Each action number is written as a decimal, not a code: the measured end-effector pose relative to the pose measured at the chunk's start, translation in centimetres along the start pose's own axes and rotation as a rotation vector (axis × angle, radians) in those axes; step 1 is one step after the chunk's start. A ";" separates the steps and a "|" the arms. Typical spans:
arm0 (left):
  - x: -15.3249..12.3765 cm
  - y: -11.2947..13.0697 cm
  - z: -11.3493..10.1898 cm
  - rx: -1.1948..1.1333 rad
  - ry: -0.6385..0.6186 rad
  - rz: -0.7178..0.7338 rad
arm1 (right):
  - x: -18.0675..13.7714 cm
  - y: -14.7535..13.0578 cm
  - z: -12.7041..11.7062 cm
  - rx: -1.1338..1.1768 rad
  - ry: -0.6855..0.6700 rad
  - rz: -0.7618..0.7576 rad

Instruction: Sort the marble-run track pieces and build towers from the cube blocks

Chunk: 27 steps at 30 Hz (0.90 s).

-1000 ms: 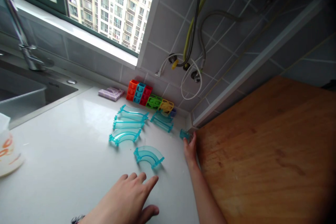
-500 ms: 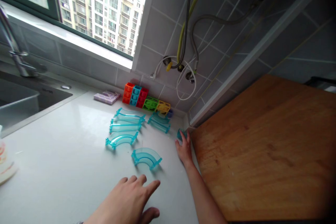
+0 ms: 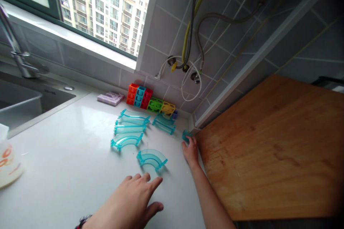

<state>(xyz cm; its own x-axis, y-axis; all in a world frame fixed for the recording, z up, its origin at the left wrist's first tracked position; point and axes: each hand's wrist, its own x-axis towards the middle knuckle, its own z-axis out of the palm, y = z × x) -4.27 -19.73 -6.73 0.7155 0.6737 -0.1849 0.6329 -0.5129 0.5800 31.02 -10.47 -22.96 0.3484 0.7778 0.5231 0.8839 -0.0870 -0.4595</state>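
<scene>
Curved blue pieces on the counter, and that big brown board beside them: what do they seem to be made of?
The curved blue pieces look like clear, glossy plastic: the white counter shows through them and their edges catch the light. The brown board looks like wood with a matt, worn finish: grain lines and dark stains run across it.

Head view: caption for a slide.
Right hand touches a small teal piece; left hand lies near a curved teal track.
</scene>
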 end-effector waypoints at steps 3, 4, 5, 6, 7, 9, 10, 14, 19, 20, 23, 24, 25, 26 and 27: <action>-0.3 0.3 -0.7 -0.002 0.018 0.028 | 0.1 0.0 -0.2 0.000 0.008 0.008; -0.4 0.3 -0.9 -0.006 0.021 0.037 | 0.2 0.0 -0.3 0.001 0.016 0.013; -0.6 0.4 -1.1 -0.008 0.019 0.041 | 0.2 0.0 -0.3 0.002 0.025 0.017; -0.7 0.4 -1.2 -0.009 0.010 0.040 | 0.1 0.0 -0.4 0.001 0.036 0.021; -0.8 0.4 -1.3 -0.008 0.002 0.037 | 0.1 0.0 -0.5 0.000 0.048 0.026; -0.9 0.3 -1.3 -0.004 0.010 0.038 | 0.1 0.0 -0.6 -0.010 0.084 0.042; -0.9 0.3 -1.4 -0.006 0.026 0.048 | 0.1 0.0 -0.7 -0.016 0.105 0.052; -0.3 0.3 -1.4 -0.041 0.113 0.131 | 0.2 -0.3 -1.3 -0.042 0.185 0.058; 0.4 0.3 -1.2 -0.038 0.155 0.180 | 0.1 -1.7 -2.0 -0.066 0.202 -0.010; 0.5 0.3 -1.1 -0.034 0.156 0.181 | 0.0 -2.0 -2.0 -0.072 0.189 -0.022; 0.7 0.0 -0.7 -0.021 0.143 0.173 | -0.2 -2.4 -2.2 -0.105 0.154 -0.022; 0.8 0.0 -0.6 -0.017 0.135 0.170 | -0.3 -2.4 -2.2 -0.119 0.146 -0.009; 0.9 -0.1 -0.5 -0.014 0.127 0.167 | -0.4 -2.4 -2.2 -0.133 0.138 0.006; 0.9 -0.1 -0.5 -0.011 0.120 0.163 | -0.5 -2.3 -2.2 -0.146 0.128 0.021; 1.0 -0.1 -0.5 -0.009 0.115 0.158 | -0.5 -2.2 -2.2 -0.158 0.115 0.035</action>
<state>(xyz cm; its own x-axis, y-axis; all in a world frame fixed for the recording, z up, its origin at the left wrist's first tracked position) -3.78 -18.71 -6.58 0.7668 0.6419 0.0002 0.5125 -0.6124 0.6019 29.57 -12.08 -20.65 0.4047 0.6974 0.5915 0.9056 -0.2161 -0.3649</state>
